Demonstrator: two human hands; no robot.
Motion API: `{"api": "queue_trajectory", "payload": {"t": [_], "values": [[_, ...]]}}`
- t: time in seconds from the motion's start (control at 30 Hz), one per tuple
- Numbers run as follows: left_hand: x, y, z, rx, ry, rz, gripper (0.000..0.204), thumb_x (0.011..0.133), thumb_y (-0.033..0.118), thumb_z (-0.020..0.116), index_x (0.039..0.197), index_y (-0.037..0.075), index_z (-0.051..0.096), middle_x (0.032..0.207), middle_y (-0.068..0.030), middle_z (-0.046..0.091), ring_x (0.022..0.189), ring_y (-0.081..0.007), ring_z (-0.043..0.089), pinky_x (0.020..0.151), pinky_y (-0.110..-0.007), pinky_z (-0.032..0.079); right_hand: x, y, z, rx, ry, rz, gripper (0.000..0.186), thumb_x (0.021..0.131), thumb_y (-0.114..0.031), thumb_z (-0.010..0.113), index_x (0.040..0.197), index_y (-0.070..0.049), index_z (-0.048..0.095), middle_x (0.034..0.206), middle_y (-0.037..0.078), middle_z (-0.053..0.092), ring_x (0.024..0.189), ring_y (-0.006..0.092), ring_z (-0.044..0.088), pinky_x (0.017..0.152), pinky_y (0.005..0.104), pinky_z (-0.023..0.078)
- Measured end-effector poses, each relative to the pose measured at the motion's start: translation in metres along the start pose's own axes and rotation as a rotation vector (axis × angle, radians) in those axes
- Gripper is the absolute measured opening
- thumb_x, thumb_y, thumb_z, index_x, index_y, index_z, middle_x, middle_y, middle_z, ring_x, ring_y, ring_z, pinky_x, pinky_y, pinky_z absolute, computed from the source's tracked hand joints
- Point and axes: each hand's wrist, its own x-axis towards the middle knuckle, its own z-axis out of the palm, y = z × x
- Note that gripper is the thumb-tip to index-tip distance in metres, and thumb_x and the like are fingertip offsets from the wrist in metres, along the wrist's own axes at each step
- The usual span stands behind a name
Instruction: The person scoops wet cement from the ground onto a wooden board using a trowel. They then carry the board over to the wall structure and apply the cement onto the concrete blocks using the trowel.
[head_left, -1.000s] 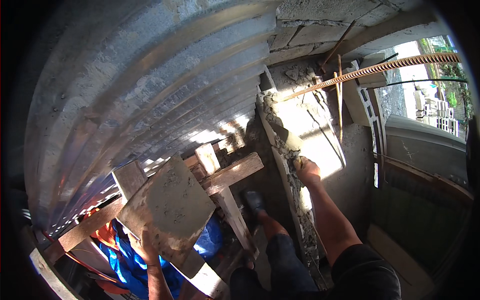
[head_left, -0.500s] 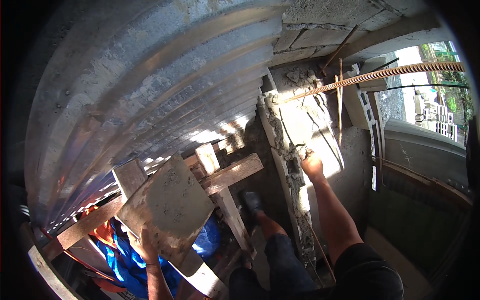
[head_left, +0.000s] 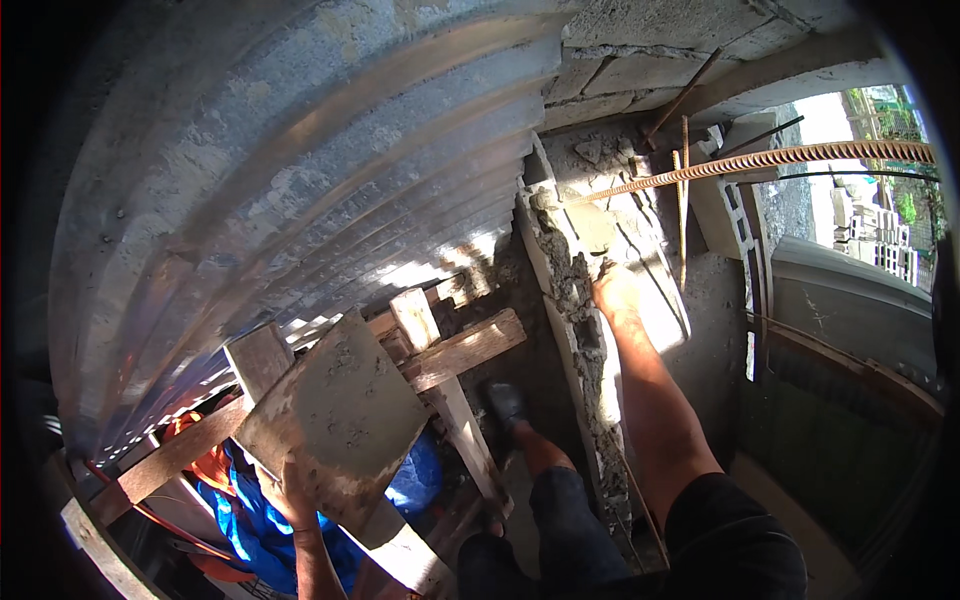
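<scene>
My left hand [head_left: 291, 493] is closed on the lower left edge of a square mortar board [head_left: 345, 415], its thumb lying on top. Wet grey mortar [head_left: 352, 385] is spread over the board's upper face. On the right, my right hand [head_left: 617, 292] is closed above the top of a concrete block wall [head_left: 572, 315], close to its rough broken edge. Whatever the right hand grips is hidden by the fingers and the glare.
A ribbed rusty rebar [head_left: 760, 159] juts out from the wall top toward the right. Corrugated metal sheeting [head_left: 300, 150] rises on the left. Wooden scaffold beams [head_left: 465, 350] cross beside the board, with a blue tarp [head_left: 415, 475] below. My foot [head_left: 507, 402] stands between scaffold and wall.
My right hand has moved a little farther away and to the left along the wall top. My left hand and the mortar board have stayed nearly in place.
</scene>
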Motion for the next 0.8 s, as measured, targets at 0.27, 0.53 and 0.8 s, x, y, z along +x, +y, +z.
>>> {"api": "queue_trajectory", "payload": {"t": [0.27,0.53,0.8], "values": [[0.001,-0.014,0.008,0.078,-0.032,0.076,0.043,0.092,0.018,0.058,0.126,-0.007,0.052,0.119,-0.018,0.061,0.105,-0.0276,0.057,0.097,-0.037,0.041,0.002,0.041,0.008,0.467,0.228,-0.034,0.028,0.099,-0.024,0.049,0.1,-0.003,0.068,0.084,0.017,0.069,0.076,0.0296,0.068,0.071,0.0383,0.053],[0.009,-0.023,0.004,0.161,0.024,0.071,0.05,0.092,0.021,0.058,0.133,-0.007,0.049,0.123,-0.0164,0.059,0.108,-0.0266,0.057,0.099,-0.037,0.04,-0.003,0.045,-0.016,0.666,-0.009,0.013,0.025,0.097,-0.025,0.057,0.106,-0.005,0.068,0.078,0.007,0.064,0.069,0.0177,0.058,0.065,0.0319,0.049],[-0.008,0.007,-0.007,-0.153,-0.108,0.052,0.058,0.09,0.018,0.061,0.139,-0.005,0.042,0.131,-0.0157,0.053,0.116,-0.0254,0.052,0.102,-0.037,0.039,-0.054,0.049,-0.005,1.224,0.469,0.134,0.021,0.097,-0.016,0.052,0.086,-0.001,0.062,0.069,0.006,0.059,0.061,0.0155,0.054,0.054,0.0342,0.044]]}}
